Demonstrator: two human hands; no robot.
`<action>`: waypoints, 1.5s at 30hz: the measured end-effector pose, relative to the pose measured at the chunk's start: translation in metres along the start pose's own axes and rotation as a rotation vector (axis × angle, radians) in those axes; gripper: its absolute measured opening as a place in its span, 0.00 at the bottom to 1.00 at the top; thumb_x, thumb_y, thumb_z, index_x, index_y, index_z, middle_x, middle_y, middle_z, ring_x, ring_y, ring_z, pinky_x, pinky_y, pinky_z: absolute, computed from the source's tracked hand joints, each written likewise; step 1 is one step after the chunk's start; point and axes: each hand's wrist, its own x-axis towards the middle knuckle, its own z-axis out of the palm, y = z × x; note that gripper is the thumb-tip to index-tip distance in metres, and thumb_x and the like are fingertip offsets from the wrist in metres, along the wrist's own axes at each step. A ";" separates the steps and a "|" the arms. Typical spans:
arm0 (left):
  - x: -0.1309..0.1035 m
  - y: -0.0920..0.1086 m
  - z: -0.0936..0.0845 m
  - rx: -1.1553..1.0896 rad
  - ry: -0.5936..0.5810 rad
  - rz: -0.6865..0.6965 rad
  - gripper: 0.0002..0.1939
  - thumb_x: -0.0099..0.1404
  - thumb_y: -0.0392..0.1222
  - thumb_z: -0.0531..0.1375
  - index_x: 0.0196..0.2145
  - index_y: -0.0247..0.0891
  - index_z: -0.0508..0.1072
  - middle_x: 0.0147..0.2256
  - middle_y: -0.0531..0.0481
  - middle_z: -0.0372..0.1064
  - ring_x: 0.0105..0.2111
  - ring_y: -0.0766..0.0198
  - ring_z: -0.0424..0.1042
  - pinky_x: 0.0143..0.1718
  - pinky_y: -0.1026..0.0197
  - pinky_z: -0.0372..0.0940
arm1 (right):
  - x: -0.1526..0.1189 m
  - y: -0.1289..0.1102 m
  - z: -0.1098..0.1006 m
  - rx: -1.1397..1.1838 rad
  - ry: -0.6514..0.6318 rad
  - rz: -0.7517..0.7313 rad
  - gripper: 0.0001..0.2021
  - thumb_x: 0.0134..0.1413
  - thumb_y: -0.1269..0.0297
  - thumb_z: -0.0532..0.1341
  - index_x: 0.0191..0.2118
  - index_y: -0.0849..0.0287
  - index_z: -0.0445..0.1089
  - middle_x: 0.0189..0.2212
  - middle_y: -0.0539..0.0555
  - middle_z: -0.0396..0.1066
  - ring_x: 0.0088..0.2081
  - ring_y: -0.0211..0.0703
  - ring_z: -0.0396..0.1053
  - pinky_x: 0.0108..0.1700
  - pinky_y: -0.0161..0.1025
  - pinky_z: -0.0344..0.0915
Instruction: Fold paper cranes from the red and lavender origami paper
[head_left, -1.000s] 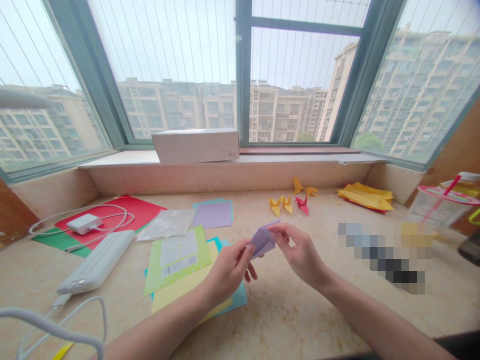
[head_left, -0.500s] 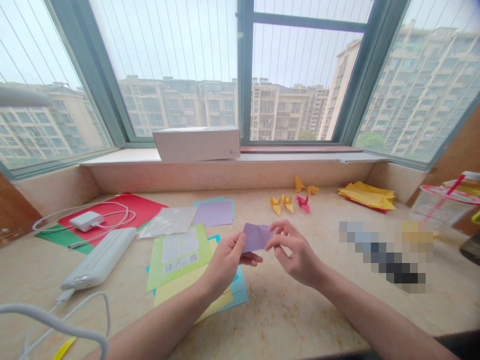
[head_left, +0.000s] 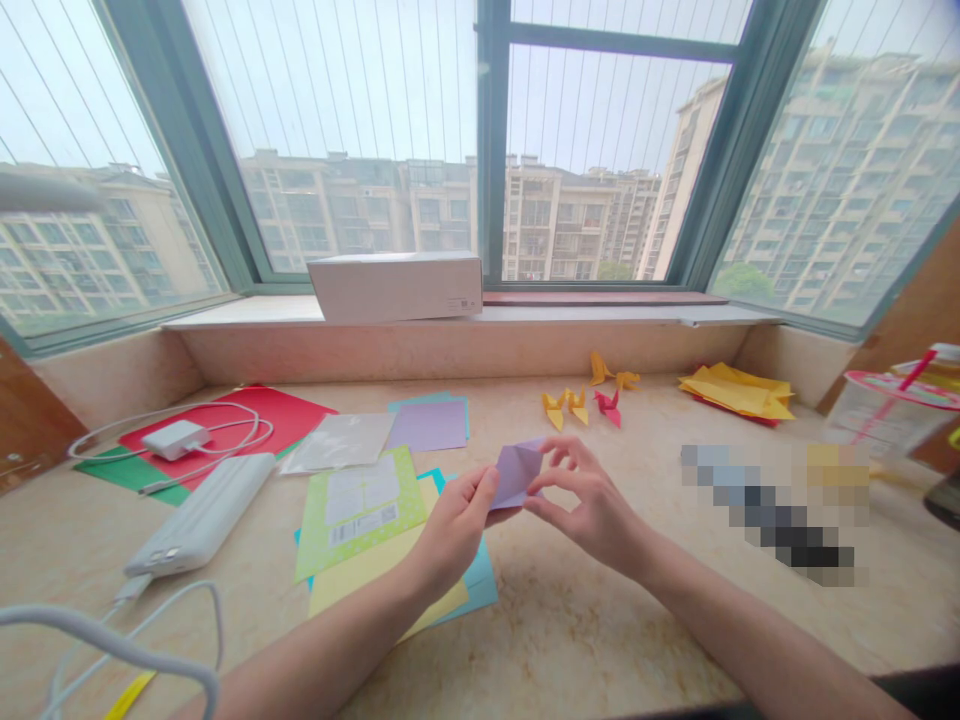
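Observation:
A small folded piece of purple origami paper point(head_left: 517, 474) is held above the tabletop between both hands, with a crease and a raised flap showing on it. My left hand point(head_left: 466, 510) grips its left side, thumb on top and fingers underneath. At the right edge, my right hand point(head_left: 581, 490) pinches the paper between thumb and fingertips. Beyond the hands stand folded paper cranes, among them a yellow crane point(head_left: 576, 405) and a red crane point(head_left: 608, 407).
Left lie a green paper packet point(head_left: 360, 510), purple sheets point(head_left: 431, 425), red paper point(head_left: 277, 430), a white power bank point(head_left: 202, 515) and cables. Yellow folded papers point(head_left: 735, 390) and a plastic cup point(head_left: 862, 415) stand right. A white box point(head_left: 397, 288) rests on the sill.
The purple paper has tilted, and a flap on it now stands up more. My right fingers have closed in on its right edge, and my left fingers have moved further under it.

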 end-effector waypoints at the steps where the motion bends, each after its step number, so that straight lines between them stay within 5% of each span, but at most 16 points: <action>1: 0.000 0.000 0.000 -0.010 0.005 0.000 0.22 0.66 0.55 0.62 0.47 0.34 0.78 0.45 0.41 0.77 0.49 0.49 0.73 0.53 0.49 0.68 | 0.000 0.000 0.000 -0.006 -0.006 -0.004 0.03 0.55 0.63 0.68 0.36 0.53 0.78 0.52 0.58 0.63 0.46 0.50 0.66 0.51 0.53 0.67; 21: 0.002 -0.004 -0.001 -0.087 0.003 -0.041 0.25 0.64 0.57 0.64 0.46 0.31 0.78 0.41 0.41 0.77 0.44 0.52 0.75 0.50 0.52 0.69 | 0.000 0.003 0.002 -0.004 0.032 -0.051 0.04 0.54 0.62 0.70 0.36 0.53 0.79 0.53 0.58 0.64 0.47 0.51 0.67 0.48 0.53 0.69; 33: 0.002 -0.007 0.000 -0.108 0.007 -0.090 0.23 0.64 0.56 0.64 0.44 0.31 0.79 0.42 0.40 0.78 0.46 0.53 0.75 0.51 0.54 0.67 | -0.001 -0.012 -0.005 -0.396 -0.003 -0.322 0.06 0.63 0.64 0.62 0.41 0.54 0.77 0.56 0.61 0.67 0.55 0.57 0.65 0.55 0.56 0.62; 38: 0.003 -0.007 0.000 -0.136 -0.021 -0.054 0.22 0.64 0.55 0.64 0.43 0.31 0.79 0.43 0.41 0.78 0.49 0.52 0.74 0.54 0.52 0.66 | -0.002 -0.017 -0.003 -0.482 -0.119 -0.445 0.15 0.67 0.76 0.52 0.50 0.57 0.73 0.43 0.58 0.76 0.45 0.50 0.71 0.52 0.52 0.60; 45: 0.001 -0.007 0.002 -0.182 -0.042 -0.086 0.22 0.65 0.55 0.64 0.42 0.30 0.79 0.43 0.39 0.78 0.47 0.53 0.75 0.57 0.51 0.64 | -0.001 -0.014 -0.002 -0.320 -0.048 -0.376 0.11 0.67 0.71 0.54 0.44 0.58 0.75 0.33 0.56 0.76 0.35 0.47 0.71 0.41 0.46 0.64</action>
